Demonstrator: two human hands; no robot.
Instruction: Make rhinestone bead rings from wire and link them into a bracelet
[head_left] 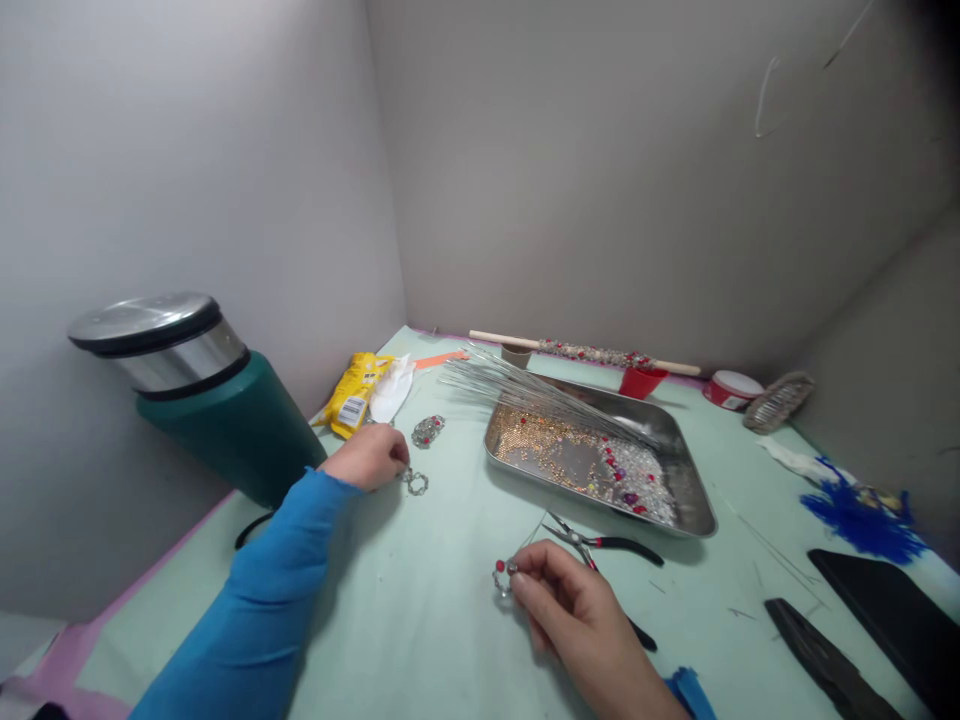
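Note:
My left hand [373, 456] reaches to the left side of the table, its fingers closed at the edge of a small beaded ring [417, 484]; whether they grip it is hidden. Just beyond lies a clear and red beaded piece [428, 431]. Nearer to me, my right hand [570, 605] pinches a small beaded wire loop [500, 577] with clear beads and a red one. A thin wire end sticks up from that loop. Behind my right hand, partly covered by it, lie pliers [626, 546] with black and red handles.
A metal tray [697, 500] holds gold, clear and red beads, with a bundle of wires [547, 395] across it. Left stands a green bottle [232, 430] beside a yellow packet [356, 392]. At right lie blue strands [862, 515], a dark-handled tool [817, 650] and a black flat object [892, 610].

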